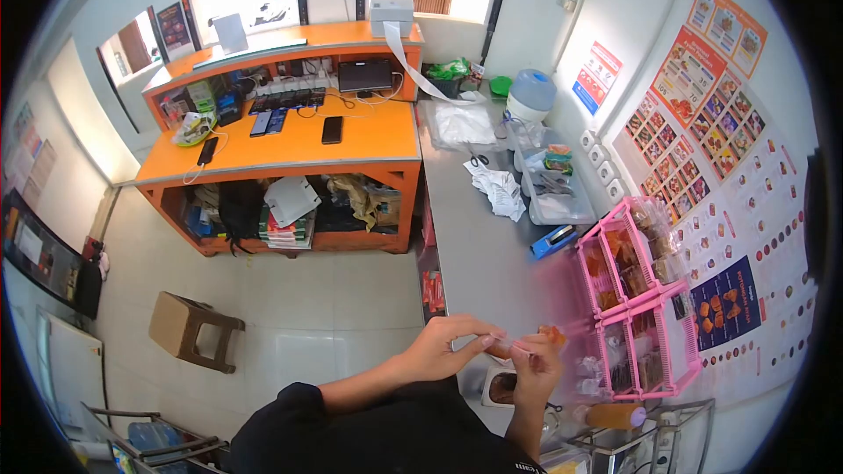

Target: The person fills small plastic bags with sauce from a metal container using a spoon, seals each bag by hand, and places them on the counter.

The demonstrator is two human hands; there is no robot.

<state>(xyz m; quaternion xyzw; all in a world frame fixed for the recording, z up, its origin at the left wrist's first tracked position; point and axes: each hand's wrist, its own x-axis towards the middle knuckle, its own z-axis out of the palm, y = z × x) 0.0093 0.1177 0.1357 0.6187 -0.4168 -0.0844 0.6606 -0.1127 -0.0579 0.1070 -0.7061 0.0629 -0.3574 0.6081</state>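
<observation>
My left hand [455, 342] reaches in from the left, its thumb and fingertips pinched on a small clear plastic bag [500, 348] with reddish-orange contents. Opposite it, my right hand [537, 367] pinches the same bag from the other side, fingers bent. An orange part [552, 334] shows just beyond the right fingers. Just below the hands, a white container [494, 398] with dark brown contents stands on the steel counter [492, 285]. The right forearm partly overlaps the container's edge in this view.
Pink baskets [606, 316] with packets stand along the wall, right of the hands. A bottle of amber liquid [615, 416] lies near the front. Farther up the counter are a blue stapler-like tool [553, 241], crumpled paper [497, 189] and a clear bin [553, 207]. A stool [195, 331] stands left.
</observation>
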